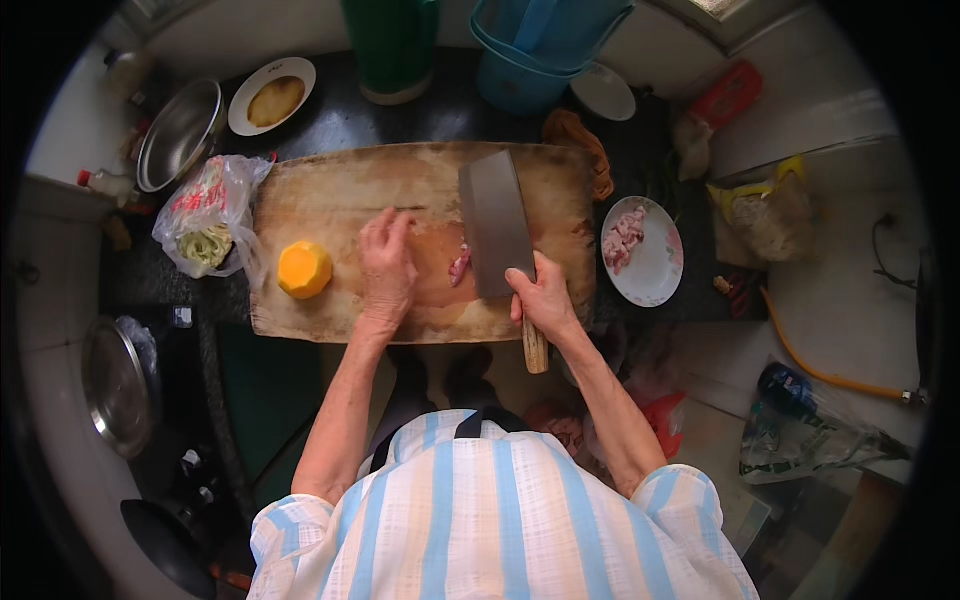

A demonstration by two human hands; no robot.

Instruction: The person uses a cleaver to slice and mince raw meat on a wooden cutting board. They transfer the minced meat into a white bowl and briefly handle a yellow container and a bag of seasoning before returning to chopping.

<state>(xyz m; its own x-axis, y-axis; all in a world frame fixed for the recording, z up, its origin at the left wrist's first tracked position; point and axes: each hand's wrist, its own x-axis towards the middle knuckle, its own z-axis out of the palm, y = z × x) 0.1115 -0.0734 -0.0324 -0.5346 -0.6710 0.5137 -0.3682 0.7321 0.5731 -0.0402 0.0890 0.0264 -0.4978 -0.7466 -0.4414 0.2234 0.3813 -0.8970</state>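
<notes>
My right hand (546,295) grips a wooden-handled cleaver (495,225), its broad blade over the right half of a worn wooden cutting board (307,195). A small strip of raw meat (460,265) lies just left of the blade. Left of that meat, my left hand (388,259) is over the board with its fingers bent and partly spread, with nothing seen in them. A peeled orange vegetable piece (304,269), perhaps pumpkin, sits near the board's left side. Cut raw meat (624,240) lies on a white floral plate (654,281) to the right of the board.
Left of the board are a plastic bag (238,180) with a pale green vegetable and a metal colander (180,135). Behind it stand a plate (241,112) holding something brown, a green container (391,45) and a blue bucket (517,75). A brown cloth (581,146) touches the back right corner.
</notes>
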